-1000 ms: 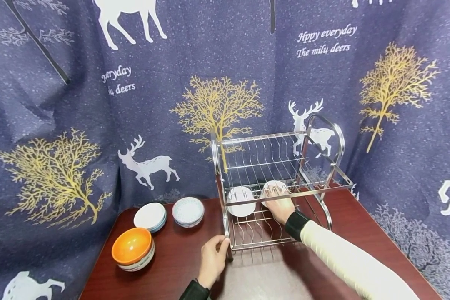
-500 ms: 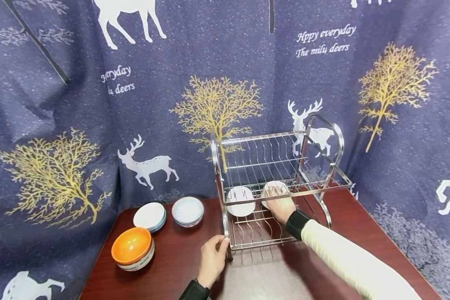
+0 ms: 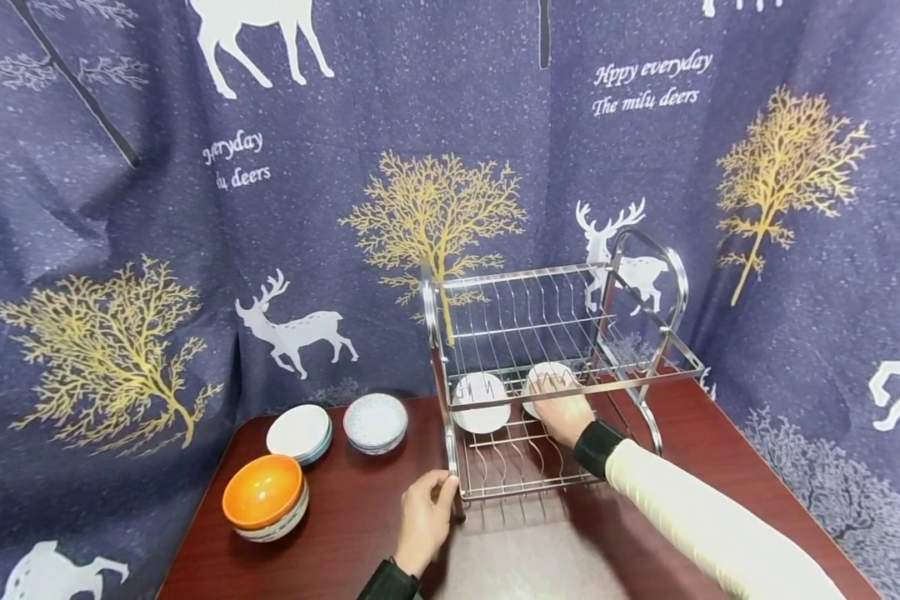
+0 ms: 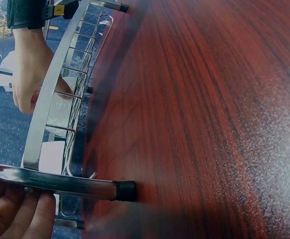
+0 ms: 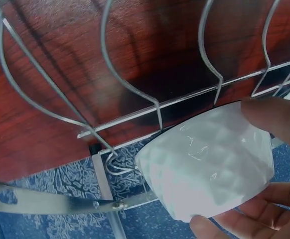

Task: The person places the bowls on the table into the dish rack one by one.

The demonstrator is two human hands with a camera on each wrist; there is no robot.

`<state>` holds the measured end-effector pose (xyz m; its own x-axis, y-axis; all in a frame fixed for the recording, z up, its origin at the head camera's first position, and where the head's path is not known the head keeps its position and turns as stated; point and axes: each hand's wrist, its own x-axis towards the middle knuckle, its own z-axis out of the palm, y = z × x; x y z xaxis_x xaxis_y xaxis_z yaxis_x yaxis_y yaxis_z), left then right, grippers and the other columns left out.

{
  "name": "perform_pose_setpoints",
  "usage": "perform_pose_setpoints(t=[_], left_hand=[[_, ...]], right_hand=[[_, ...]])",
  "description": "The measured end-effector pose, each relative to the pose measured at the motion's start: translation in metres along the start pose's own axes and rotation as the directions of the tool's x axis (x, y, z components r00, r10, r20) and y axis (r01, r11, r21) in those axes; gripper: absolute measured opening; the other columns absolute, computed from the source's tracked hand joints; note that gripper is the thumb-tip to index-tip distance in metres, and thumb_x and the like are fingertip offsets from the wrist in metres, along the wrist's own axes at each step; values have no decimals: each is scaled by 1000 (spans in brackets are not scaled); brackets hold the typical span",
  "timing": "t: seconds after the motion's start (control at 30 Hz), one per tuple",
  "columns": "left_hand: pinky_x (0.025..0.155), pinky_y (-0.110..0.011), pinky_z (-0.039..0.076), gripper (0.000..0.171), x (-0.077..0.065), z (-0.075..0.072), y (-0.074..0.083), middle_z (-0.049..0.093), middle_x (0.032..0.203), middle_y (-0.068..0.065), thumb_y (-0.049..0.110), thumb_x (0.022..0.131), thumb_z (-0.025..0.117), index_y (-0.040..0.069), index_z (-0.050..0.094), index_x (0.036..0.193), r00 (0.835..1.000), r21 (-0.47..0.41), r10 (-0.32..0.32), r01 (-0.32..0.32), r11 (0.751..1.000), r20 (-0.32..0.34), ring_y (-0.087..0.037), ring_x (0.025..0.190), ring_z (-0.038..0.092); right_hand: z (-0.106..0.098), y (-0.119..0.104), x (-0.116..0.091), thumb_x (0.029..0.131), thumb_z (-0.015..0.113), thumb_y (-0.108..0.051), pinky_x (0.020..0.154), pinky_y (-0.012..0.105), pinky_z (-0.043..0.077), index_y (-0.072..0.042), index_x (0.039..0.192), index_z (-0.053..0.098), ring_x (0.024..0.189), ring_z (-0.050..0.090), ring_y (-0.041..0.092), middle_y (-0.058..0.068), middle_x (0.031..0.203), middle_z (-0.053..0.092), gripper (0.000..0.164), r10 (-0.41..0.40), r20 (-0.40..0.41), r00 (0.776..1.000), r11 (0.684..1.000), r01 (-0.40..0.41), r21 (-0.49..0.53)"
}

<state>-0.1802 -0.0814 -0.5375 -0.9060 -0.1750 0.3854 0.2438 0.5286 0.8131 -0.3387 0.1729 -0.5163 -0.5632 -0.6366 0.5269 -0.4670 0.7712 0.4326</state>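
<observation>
A two-tier metal dish rack (image 3: 452, 450) stands on the table. My left hand (image 3: 425, 517) grips its front left leg; in the left wrist view, fingers (image 4: 43, 214) curl under the chrome tube. Inside the lower tier, my right hand (image 3: 566, 417) holds a white bowl (image 3: 551, 371). The right wrist view shows this bowl's quilted-looking outer side (image 5: 210, 164), with thumb and fingers around its edge, against the rack's wires. A second white bowl (image 3: 482, 414) rests to its left on the lower tier, facing outward. The upper tier's front rail crosses in front of both bowls.
Left of the rack, an orange bowl (image 3: 262, 492) sits on a patterned bowl (image 3: 279, 527). Behind are a white bowl with a blue outside (image 3: 300, 432) and a speckled bowl (image 3: 377, 423). A dark blue printed curtain (image 3: 292, 225) hangs around the reddish-brown table (image 3: 345, 550).
</observation>
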Motion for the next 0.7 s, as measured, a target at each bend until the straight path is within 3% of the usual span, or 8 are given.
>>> perform_pose_setpoints(t=[0.1,0.2,0.33,0.57,0.7], left_hand=[[65,-27,51,5,0,0,0,68,77,4,15,88,69,13,71,84,1000,3,9,-9,1000,-4,-8,69,63],[64,-26,51,5,0,0,0,68,75,5,14,88,69,13,71,84,1000,4,8,-8,1000,-4,-8,68,62],[64,-26,51,6,0,-1,1,68,75,5,15,88,68,14,71,84,1000,-8,-15,15,1000,7,-8,68,63],[65,-25,51,5,0,0,1,69,77,5,16,88,69,15,71,84,999,-2,-32,32,999,7,-7,70,63],[64,-26,51,5,-1,1,0,69,77,5,15,88,69,14,71,83,1000,-1,-3,3,1000,-12,-6,69,63]], right_hand=[[-2,3,2,63,75,-15,91,47,47,0,109,63,100,60,35,18,104,63,50,7,14,1000,999,-7,50],[-8,4,3,65,76,-17,91,46,47,0,111,63,100,61,36,19,106,64,51,47,104,993,989,-61,135],[-19,6,6,67,79,-24,85,47,49,-1,113,64,101,62,36,19,110,65,53,124,228,966,958,-176,225],[-30,6,10,75,76,-34,84,47,49,-2,105,67,97,62,38,19,101,66,45,149,241,959,948,-208,242],[-36,4,13,77,73,-37,91,47,45,-2,110,65,103,59,38,20,106,65,49,184,299,936,931,-264,253]])
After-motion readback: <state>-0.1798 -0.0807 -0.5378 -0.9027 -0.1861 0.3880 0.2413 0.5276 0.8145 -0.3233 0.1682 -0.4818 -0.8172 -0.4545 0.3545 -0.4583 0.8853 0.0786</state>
